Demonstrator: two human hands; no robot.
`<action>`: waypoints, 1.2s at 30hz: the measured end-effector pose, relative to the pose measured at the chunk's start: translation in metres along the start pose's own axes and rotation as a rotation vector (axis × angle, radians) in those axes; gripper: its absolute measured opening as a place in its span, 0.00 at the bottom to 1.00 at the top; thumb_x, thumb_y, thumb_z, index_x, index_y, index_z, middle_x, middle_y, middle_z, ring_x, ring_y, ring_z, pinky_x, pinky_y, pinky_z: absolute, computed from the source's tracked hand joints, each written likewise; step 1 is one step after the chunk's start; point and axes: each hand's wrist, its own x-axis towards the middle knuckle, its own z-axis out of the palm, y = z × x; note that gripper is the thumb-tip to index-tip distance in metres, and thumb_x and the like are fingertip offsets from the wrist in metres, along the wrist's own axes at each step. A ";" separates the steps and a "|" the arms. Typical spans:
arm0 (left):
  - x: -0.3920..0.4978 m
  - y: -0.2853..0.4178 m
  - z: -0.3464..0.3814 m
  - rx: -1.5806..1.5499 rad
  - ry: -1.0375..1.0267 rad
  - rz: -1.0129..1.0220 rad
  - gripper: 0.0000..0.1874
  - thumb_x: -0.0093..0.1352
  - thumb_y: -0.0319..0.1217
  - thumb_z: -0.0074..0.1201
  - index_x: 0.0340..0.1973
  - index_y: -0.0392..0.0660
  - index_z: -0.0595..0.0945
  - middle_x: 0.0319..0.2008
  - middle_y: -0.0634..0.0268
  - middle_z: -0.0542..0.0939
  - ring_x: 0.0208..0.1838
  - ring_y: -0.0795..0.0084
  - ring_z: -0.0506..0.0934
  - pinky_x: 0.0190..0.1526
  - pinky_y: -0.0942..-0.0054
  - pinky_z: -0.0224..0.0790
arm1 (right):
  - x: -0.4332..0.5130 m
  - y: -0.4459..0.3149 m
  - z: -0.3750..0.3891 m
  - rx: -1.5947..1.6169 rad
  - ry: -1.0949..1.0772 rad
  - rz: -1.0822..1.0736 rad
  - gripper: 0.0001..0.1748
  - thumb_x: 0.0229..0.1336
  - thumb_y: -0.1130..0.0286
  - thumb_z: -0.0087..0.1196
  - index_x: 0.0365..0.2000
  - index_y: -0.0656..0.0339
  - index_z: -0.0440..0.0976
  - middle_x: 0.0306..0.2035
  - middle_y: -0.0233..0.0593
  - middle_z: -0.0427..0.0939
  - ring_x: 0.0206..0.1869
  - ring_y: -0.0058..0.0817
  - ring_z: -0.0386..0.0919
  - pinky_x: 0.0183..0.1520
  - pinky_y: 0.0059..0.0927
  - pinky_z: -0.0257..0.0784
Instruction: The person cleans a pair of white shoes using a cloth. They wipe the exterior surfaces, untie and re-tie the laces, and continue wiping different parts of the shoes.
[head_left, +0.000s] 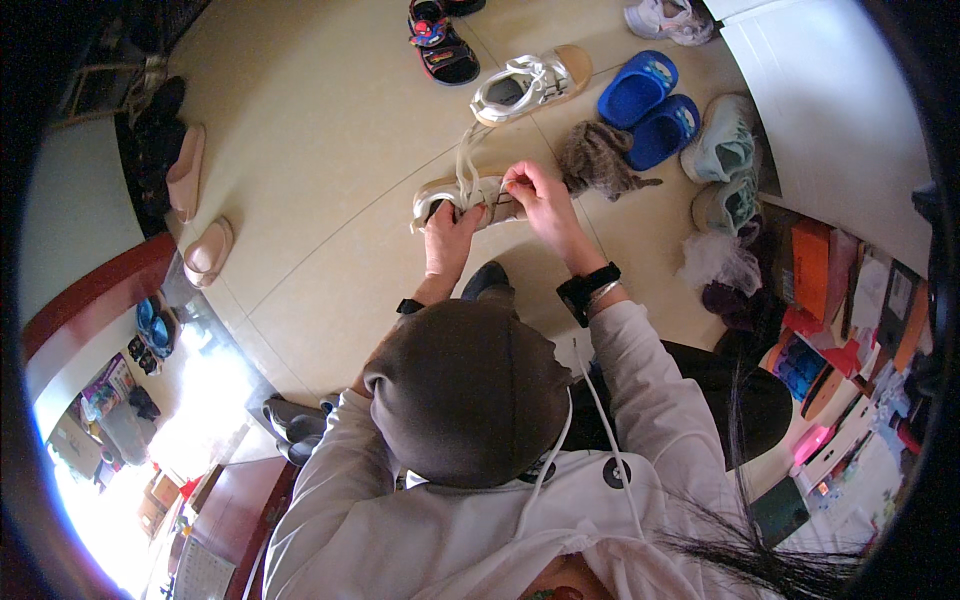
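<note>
A white lace-up sneaker (442, 196) with a tan sole lies on its side of the tiled floor before me. My left hand (452, 232) grips it near the opening, thumb and fingers at the tongue and laces. At the toe end, my right hand (541, 196) pinches a lace by the lower eyelets. Long loose cream laces (466, 154) trail from the shoe away from me. Its mate, another white sneaker (517, 90), rests just beyond with its lace across the top. My right fingers partly hide the toe.
A furry grey-brown animal, apparently a kitten (598, 159), is right of my right hand. Beside it are blue clogs (651, 105) and pale green sneakers (724, 154). A black sandal (444, 52) lies farther off. Beige slippers (208, 251) are left; shoeboxes (814, 262) crowd the right.
</note>
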 end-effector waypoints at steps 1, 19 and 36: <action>0.000 -0.001 -0.001 -0.051 -0.028 -0.032 0.15 0.66 0.38 0.63 0.37 0.37 0.82 0.28 0.67 0.80 0.36 0.78 0.74 0.36 0.67 0.68 | 0.001 -0.001 0.000 0.007 0.001 0.045 0.05 0.63 0.76 0.57 0.39 0.63 0.74 0.34 0.35 0.81 0.37 0.23 0.78 0.43 0.26 0.73; -0.001 -0.041 -0.008 0.309 0.190 0.729 0.09 0.76 0.28 0.43 0.45 0.37 0.77 0.34 0.47 0.80 0.39 0.48 0.78 0.40 0.56 0.69 | 0.011 0.003 0.027 -0.490 0.089 -0.023 0.09 0.56 0.69 0.62 0.38 0.52 0.85 0.37 0.43 0.83 0.42 0.44 0.80 0.46 0.42 0.75; -0.004 -0.038 -0.010 0.151 0.090 0.513 0.16 0.78 0.36 0.40 0.40 0.35 0.76 0.31 0.43 0.77 0.36 0.45 0.75 0.37 0.52 0.63 | 0.023 -0.011 0.037 -0.733 -0.038 0.043 0.05 0.55 0.69 0.60 0.33 0.56 0.82 0.36 0.41 0.82 0.41 0.44 0.79 0.46 0.43 0.73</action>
